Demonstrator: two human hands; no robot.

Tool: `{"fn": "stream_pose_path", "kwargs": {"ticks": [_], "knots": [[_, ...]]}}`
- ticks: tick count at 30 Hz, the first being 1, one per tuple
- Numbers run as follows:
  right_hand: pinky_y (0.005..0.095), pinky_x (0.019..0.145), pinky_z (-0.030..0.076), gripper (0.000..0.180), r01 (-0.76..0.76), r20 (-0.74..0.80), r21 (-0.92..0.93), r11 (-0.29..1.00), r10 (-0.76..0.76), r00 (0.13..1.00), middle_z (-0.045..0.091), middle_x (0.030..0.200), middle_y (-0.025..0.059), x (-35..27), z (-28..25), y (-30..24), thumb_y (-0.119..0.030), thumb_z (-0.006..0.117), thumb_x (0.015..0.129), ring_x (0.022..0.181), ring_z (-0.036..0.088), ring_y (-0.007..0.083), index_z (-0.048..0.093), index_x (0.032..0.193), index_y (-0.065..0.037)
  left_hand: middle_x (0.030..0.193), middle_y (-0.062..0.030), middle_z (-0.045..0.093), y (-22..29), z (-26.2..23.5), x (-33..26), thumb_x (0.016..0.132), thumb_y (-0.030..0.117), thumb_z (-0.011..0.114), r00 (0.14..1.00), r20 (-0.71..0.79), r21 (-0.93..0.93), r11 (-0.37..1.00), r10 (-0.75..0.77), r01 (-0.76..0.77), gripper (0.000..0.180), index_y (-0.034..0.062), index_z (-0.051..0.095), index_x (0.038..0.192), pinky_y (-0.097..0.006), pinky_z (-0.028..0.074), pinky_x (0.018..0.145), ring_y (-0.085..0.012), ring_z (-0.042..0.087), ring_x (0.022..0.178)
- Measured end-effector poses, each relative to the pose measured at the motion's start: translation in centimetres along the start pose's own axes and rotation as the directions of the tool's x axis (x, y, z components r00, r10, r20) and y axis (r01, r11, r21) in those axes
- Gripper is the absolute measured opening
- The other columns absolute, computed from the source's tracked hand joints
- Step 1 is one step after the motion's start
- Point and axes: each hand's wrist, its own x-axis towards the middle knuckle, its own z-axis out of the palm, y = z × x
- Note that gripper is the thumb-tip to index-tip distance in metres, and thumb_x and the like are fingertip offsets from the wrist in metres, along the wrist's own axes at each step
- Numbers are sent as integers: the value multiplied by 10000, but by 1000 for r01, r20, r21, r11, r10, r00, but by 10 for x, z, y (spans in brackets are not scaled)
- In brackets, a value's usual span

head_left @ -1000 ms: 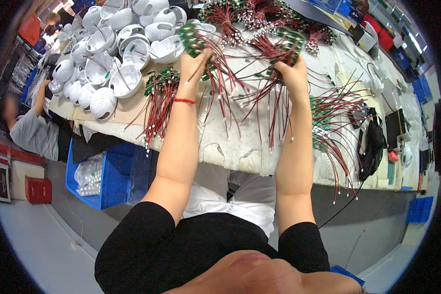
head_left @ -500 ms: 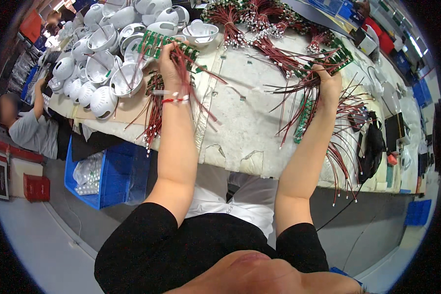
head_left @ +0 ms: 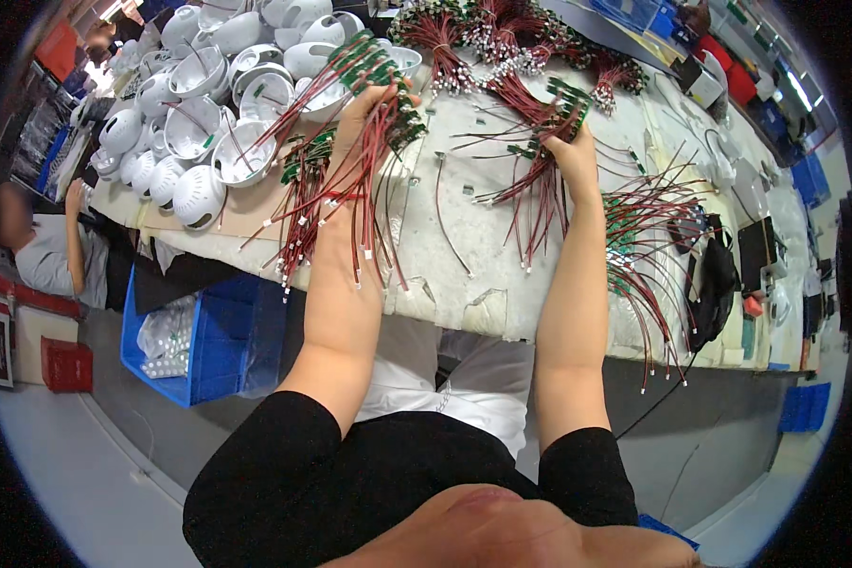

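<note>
My left hand (head_left: 358, 123) is closed around a bunch of green circuit boards (head_left: 362, 61) with dark red wires hanging over my wrist. White connectors tip those wires. On the right, my right hand (head_left: 577, 163) grips another bunch of wired circuit boards (head_left: 568, 104), its wires fanning out to the left above the table. Under my left forearm lies a further heap of wired boards (head_left: 305, 156). Beside my right forearm spreads one more pile of wired boards (head_left: 625, 232). A single loose wire (head_left: 442, 218) rests on the table (head_left: 464, 275) between my arms.
White plastic domes (head_left: 191, 128) are heaped at the far left. Tied wire bundles (head_left: 440, 43) lie at the back. A blue bin (head_left: 218, 346) stands below the table's left edge. A black bag (head_left: 719, 284) lies right. Another person (head_left: 57, 246) sits at far left.
My left hand has shifted right and slightly up with its boards. My right hand has moved left with its bunch. A loose wire now shows on the table between them.
</note>
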Motion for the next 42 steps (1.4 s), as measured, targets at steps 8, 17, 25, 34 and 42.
{"fn": "stream_pose_path", "kwargs": {"ticks": [8, 17, 25, 34, 42], "knots": [[304, 753, 457, 508, -22, 12, -177, 984, 25, 1000, 601, 966, 99, -15, -19, -28, -45, 667, 711, 817, 582, 178, 435, 1158, 15, 856, -100, 652, -11, 2, 1, 814, 234, 592, 997, -3, 203, 976, 83, -80, 313, -10, 583, 1010, -244, 474, 717, -144, 625, 787], [370, 753, 435, 229, 489, -246, -443, 752, -626, 740, 564, 879, 164, -48, 39, -103, 43, 502, 716, 824, 552, 278, 556, 937, 20, 813, -80, 669, -17, -19, 9, 810, 225, 579, 995, -1, 206, 974, 98, -95, 251, 25, 619, 957, -235, 486, 691, -117, 619, 742], [443, 746, 447, 231, 284, 215, -477, 832, -203, 955, 504, 956, 223, -81, 132, -39, -87, 571, 760, 838, 548, 396, 515, 952, 31, 861, -98, 658, -6, -13, 6, 821, 196, 566, 999, -21, 193, 981, 32, -27, 264, -5, 605, 990, -242, 499, 702, -154, 644, 769], [323, 548, 500, 84, -139, 230, 102, 985, 113, 967, 606, 847, 139, -48, 108, -25, -82, 514, 851, 681, 624, 201, 519, 881, -3, 858, -70, 641, -22, -14, 2, 833, 224, 594, 973, 58, 355, 916, -222, 187, 266, 35, 605, 1020, -246, 494, 676, -126, 618, 759], [215, 534, 409, 171, -322, 241, 755, 571, 216, 946, 561, 896, 58, -37, 89, -39, -184, 489, 916, 651, 519, 114, 454, 1037, -68, 1012, 36, 554, -26, 8, 0, 860, 420, 572, 842, 96, 782, 563, -531, 266, 498, 126, 484, 1253, -229, 402, 646, -51, 466, 823]]}}
